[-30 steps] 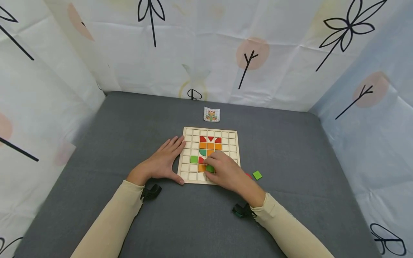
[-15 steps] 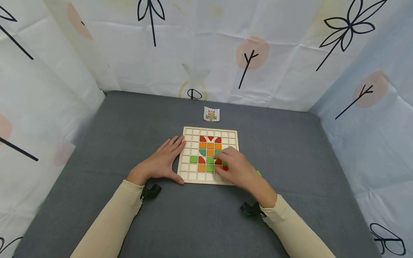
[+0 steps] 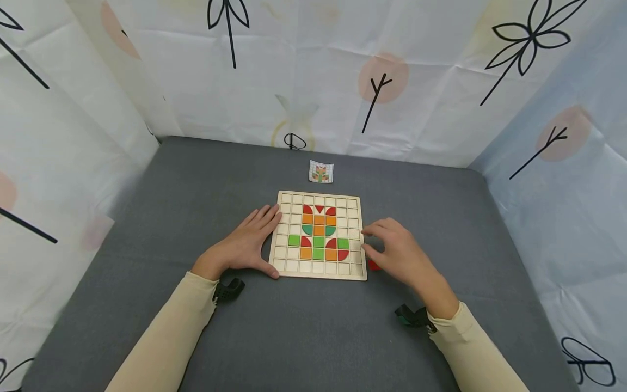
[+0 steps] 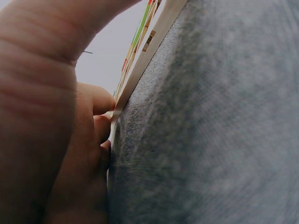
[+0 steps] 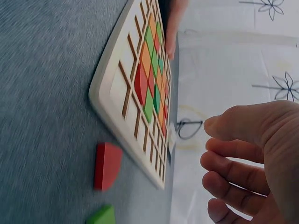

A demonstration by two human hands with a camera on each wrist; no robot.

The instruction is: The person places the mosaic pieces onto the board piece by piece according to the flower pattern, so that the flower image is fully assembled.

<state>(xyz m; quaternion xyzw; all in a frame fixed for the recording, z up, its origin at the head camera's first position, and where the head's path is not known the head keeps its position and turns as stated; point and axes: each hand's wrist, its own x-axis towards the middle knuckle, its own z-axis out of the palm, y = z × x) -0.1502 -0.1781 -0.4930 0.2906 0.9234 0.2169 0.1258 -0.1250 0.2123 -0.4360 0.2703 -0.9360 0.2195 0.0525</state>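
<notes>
In the head view my left hand (image 3: pixel 250 239) rests along the left edge of a wooden grid board (image 3: pixel 289 266), fingers spread and thumb at the lower corner. Its fingertips meet the board's side in the left wrist view. My right hand (image 3: pixel 399 253) hovers just off the board's right edge, fingers loosely bent, thumb apart from them. Nothing is between the thumb and fingers in the right wrist view. Below that hand lie a loose red piece (image 5: pixel 107 167) with a curved side and a green piece (image 5: pixel 103 215); the hand hides the green one in the head view.
Red, orange, green and teal pieces fill the board's middle cells, among them a green square (image 3: pixel 294 240) and an orange square (image 3: pixel 319 220). A small printed pattern card (image 3: pixel 320 172) lies behind the board. Patterned fabric (image 3: pixel 431 109) surrounds the grey table (image 3: pixel 220 174).
My right hand has moved right, from over the board's middle to beside its right edge, uncovering several coloured pieces. The left hand has stayed in place.
</notes>
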